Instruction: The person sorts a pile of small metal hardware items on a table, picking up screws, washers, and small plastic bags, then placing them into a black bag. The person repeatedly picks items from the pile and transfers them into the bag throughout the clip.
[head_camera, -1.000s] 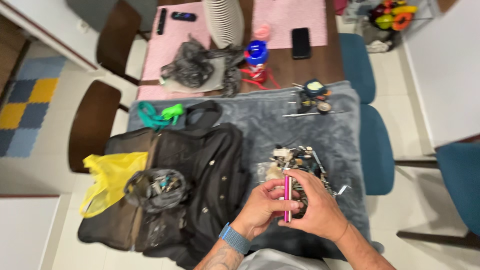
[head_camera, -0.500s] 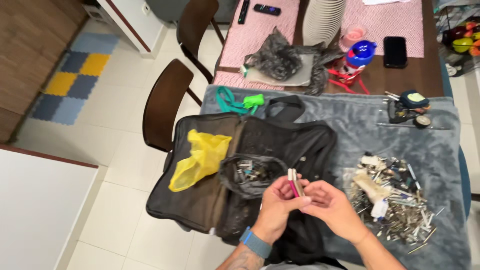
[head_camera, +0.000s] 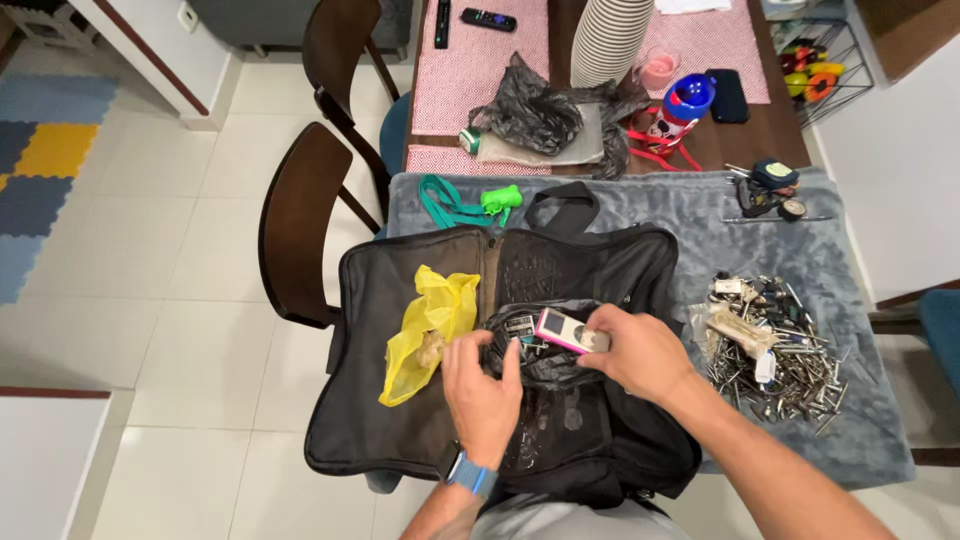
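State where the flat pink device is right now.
In the head view, the pink device is centre frame, held by the right hand over the dark plastic bag on the black bag.

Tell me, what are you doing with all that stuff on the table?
A person leans over an open black bag on a grey blanket. Their right hand holds a small pink gadget over a dark plastic bag of small parts, while the left hand grips that bag's edge. A yellow plastic bag lies beside it, and a heap of metal bits sits to the right.
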